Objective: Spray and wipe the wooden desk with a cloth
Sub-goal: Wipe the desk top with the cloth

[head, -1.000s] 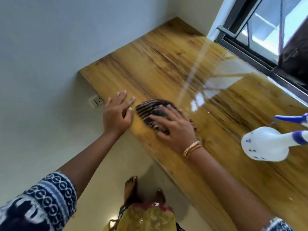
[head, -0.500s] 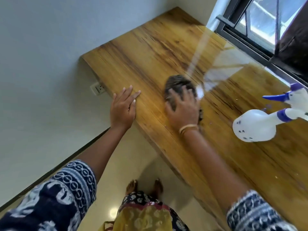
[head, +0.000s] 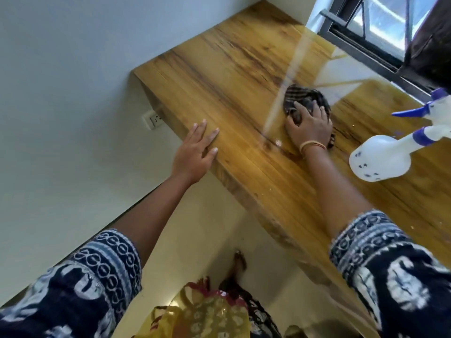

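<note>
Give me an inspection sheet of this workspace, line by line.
Surface: wooden desk, glossy, with glare from the window.
Job's things: striped cloth on the desk under the right hand; spray bottle standing on the desk to its right.
Clutter: a few small specks near the bottle.
Hands: left hand flat on the desk edge, empty; right hand pressing the cloth.
Cables: nothing seen.
Surroundings: wall socket below the desk, window beyond it, tiled floor.

Looks like a room in a home: glossy wooden bench fixed along plain walls, wall socket, dark-framed window, bare feet on tiled floor.
</note>
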Demonstrator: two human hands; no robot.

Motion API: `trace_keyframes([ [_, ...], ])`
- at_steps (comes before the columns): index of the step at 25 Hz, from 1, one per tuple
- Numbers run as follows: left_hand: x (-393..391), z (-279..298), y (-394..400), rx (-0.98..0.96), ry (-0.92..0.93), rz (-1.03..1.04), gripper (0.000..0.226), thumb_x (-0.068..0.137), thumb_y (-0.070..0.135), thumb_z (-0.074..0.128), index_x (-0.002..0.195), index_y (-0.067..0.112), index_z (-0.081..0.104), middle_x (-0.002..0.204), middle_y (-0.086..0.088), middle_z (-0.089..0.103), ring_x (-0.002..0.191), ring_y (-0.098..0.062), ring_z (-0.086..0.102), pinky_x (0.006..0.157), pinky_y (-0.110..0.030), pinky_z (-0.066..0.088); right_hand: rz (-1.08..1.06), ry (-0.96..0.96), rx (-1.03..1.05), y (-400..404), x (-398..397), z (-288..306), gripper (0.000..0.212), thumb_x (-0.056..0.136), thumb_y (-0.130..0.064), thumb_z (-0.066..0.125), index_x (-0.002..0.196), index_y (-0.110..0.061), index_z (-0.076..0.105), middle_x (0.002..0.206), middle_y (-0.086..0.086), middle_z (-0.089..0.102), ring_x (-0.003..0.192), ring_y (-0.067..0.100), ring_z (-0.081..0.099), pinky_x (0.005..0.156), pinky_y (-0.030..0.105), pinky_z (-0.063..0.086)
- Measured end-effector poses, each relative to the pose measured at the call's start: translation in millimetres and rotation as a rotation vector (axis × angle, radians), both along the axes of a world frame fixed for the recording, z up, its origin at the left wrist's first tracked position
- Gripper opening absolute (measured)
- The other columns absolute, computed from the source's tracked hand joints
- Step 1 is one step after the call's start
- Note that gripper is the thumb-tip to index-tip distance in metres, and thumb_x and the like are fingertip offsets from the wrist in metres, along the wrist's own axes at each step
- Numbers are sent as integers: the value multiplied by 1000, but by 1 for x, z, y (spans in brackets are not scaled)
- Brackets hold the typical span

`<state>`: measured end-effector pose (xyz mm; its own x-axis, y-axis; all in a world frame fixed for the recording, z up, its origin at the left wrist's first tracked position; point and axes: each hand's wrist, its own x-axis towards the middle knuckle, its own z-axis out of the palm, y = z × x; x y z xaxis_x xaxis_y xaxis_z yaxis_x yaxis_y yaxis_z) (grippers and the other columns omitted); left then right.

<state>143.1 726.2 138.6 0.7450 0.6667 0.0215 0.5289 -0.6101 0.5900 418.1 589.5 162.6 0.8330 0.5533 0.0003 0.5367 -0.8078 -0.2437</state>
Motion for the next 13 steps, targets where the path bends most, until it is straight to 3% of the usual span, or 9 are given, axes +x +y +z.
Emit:
trace_keyframes([
  [2,-9,3,-8,-55,-5,-20,55,98,32,52,151,32,34,164,6,12,151,-13,3,116,-36,18,39,22,-6,17,-35,1,57,90,-59,45,145,-45,41,162,6,25,149,29,20,120,49,16],
  [5,-22,5,-22,-110,5,-12,66,96,23,57,154,22,26,165,6,7,151,-15,9,116,-36,22,455,6,62,4,-102,-2,52,89,-49,55,141,-45,47,160,1,30,148,26,24,119,47,16],
  [7,-32,6,-35,-130,28,-5,68,96,19,56,155,16,23,165,5,6,149,-17,18,113,-33,26,600,100,140,-30,-135,2,51,83,-40,64,134,-43,57,156,-2,39,146,22,31,120,46,21],
  [11,-40,16,-64,-136,46,-14,59,98,14,51,153,14,29,163,0,18,147,-19,23,114,-33,27,612,283,318,-93,-171,6,34,72,-18,76,103,-32,77,137,-4,60,135,13,48,116,42,33],
  [13,-41,19,-79,-122,20,-25,52,98,14,49,149,13,37,158,-4,31,144,-19,31,112,-31,30,473,427,431,-113,-192,15,27,71,-10,70,89,-26,80,117,-1,72,113,3,61,101,37,48],
])
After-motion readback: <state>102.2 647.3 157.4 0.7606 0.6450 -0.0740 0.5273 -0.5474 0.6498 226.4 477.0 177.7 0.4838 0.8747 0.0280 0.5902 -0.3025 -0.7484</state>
